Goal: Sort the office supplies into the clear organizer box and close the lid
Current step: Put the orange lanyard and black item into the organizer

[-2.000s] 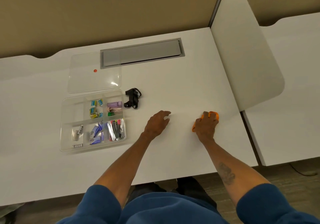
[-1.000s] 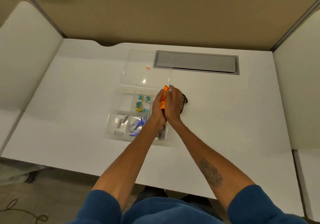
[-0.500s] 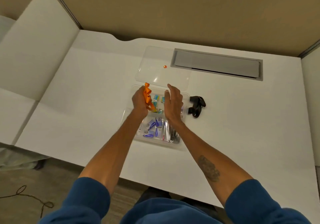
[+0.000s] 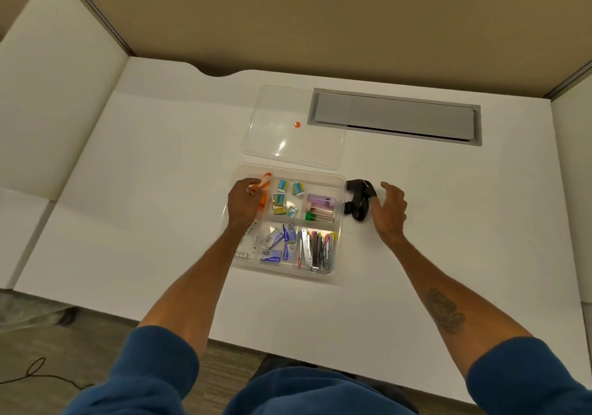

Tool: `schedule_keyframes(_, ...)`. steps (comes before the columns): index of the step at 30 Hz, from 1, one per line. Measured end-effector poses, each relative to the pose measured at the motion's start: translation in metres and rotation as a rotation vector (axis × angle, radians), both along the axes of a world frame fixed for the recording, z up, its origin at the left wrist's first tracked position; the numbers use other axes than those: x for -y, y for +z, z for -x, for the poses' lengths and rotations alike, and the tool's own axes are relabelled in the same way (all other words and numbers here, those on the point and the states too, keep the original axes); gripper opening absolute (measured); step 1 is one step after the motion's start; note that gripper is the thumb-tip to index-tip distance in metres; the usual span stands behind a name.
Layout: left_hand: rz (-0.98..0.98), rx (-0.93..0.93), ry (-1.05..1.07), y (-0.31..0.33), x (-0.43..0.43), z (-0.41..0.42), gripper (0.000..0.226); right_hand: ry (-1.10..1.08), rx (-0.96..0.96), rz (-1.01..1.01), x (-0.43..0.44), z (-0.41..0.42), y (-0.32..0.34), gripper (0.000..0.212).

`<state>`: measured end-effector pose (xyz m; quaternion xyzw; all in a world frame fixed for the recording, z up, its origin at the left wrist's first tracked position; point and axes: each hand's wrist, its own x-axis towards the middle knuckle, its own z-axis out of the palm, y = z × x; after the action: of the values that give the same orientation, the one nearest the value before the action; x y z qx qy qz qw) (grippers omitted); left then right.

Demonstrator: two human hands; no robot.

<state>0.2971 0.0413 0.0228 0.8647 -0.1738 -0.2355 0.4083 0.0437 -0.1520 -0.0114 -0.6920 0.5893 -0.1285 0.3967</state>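
far left: a white desk (image 4: 134,209) running out to the right, beige partition (image 4: 320,20) behind it along the far edge.

left of centre: the left hand (image 4: 242,201) over the far-left compartment of the clear organizer box (image 4: 339,264), fingers curled around an orange lanyard (image 4: 264,190), its loop poking out past the knuckles on the far side. metal clip just visible at the fingertips.

centre: box sitting open on the desk, divided into compartments. far-middle compartment holding small blue and yellow packets (image 4: 282,199). far-right compartment holding pale tubes (image 4: 320,207), one with a green end. near-left compartment holding small white and silver pieces (image 4: 246,251), partly hidden under the left wrist. near-middle compartment holding blue staple boxes (image 4: 278,244). near-right compartment holding a row of slim metal tools (image 4: 315,249) with pink and yellow ends.

just beyond the box: clear lid (image 4: 288,145) lying flat on the desk, off the box, a small orange dot (image 4: 297,124) near its middle, its right edge overlapping a grey cable hatch (image 4: 394,116) set in the desk.

right of the box: black lanyard (image 4: 358,201) bunched on the desk, just beside the box's right wall. right hand (image 4: 389,211) at the lanyard's right side, fingers spread wide and curved, touching or nearly touching it; cannot tell which.
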Motion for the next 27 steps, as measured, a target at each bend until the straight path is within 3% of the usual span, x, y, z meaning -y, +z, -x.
schedule_keyframes(4, -0.105, 0.18, -0.161, -0.015, -0.001, 0.008, 0.026, 0.223, -0.084, -0.088, 0.005, -0.001, -0.002, 0.081)
schedule_keyframes(11, -0.079, 0.28, -0.144, -0.011, 0.009, 0.023, 0.032, 0.551, -0.335, -0.127, 0.023, -0.03, 0.001, 0.117)
schedule_keyframes(13, -0.064, 0.271, -0.121, -0.014, 0.01, 0.023, 0.034, 0.614, -0.421, -0.092, 0.021, -0.033, -0.001, 0.108)
schedule_keyframes(15, -0.045, 0.257, -0.106, -0.017, 0.012, 0.026, 0.034, 0.647, -0.443, 0.003, 0.014, -0.032, -0.005, 0.083)
schedule_keyframes(18, 0.014, 0.239, -0.078, -0.023, 0.015, 0.031, 0.03, 0.601, -0.295, 0.151, -0.002, -0.025, -0.014, 0.041)
schedule_keyframes(20, 0.102, 0.223, -0.046, -0.024, 0.019, 0.037, 0.025, 0.559, -0.202, 0.182, -0.009, -0.019, -0.02, 0.025)
schedule_keyframes(22, 0.186, 0.204, -0.022, -0.016, 0.025, 0.048, 0.022, 0.462, -0.133, 0.172, -0.013, -0.012, -0.024, 0.018)
schedule_keyframes(27, 0.286, 0.199, -0.083, 0.002, 0.046, 0.073, 0.022, -0.036, 0.011, 0.01, -0.006, -0.01, -0.009, 0.015)
